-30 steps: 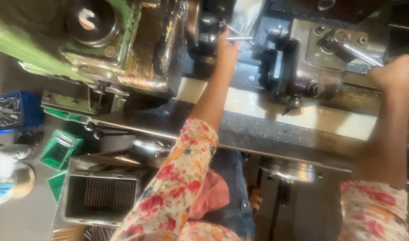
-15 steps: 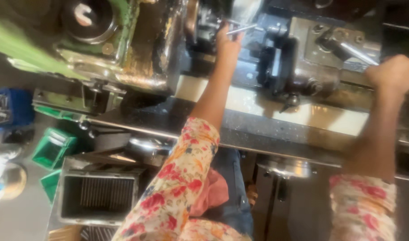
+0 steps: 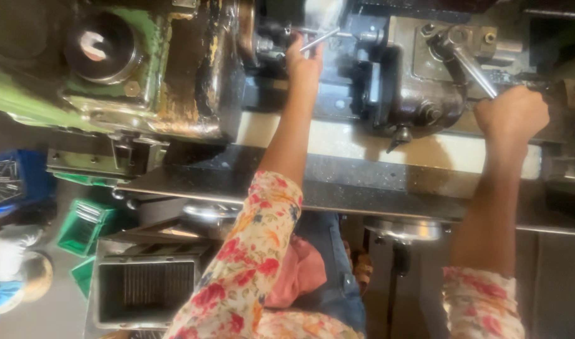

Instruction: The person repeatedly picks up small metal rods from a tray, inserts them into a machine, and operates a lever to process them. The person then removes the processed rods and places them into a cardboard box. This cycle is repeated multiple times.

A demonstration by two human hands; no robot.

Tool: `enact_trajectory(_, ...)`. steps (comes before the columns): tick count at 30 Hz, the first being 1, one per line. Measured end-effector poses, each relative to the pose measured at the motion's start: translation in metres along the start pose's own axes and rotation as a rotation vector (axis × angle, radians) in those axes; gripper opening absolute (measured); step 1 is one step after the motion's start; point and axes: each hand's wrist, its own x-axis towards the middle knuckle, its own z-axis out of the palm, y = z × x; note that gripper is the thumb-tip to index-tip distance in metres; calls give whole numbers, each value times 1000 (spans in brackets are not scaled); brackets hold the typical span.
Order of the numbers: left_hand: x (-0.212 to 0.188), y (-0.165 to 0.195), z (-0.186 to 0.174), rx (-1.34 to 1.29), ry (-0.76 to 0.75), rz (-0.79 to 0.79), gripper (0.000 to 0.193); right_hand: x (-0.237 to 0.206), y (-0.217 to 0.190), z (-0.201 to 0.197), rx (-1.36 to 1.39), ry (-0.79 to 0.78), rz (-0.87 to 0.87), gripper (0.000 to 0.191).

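Green, worn lathe [image 3: 143, 81] before me: my left hand [image 3: 303, 63] pinches a thin rod [image 3: 320, 39] at its chuck side, my right hand [image 3: 512, 113] clamps its lever [image 3: 472, 69]; metal tray [image 3: 143, 292] below.

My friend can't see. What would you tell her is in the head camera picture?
A person in flowery sleeves works at a big dark metal lathe machine: the left hand holds a thin silver metal rod near the chuck, and the right hand grips a long shiny steel lever. Green plastic bins sit on the floor.
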Motion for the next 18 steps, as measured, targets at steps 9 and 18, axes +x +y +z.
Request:
enact_trajectory(9, 10, 18, -2, -1070, 92, -609, 34, 10, 2, -1, -76, -3, 31, 25)
enact_trajectory(18, 13, 25, 10, -1123, 332, -620, 47, -20, 6, -29, -399, 591, -275, 58)
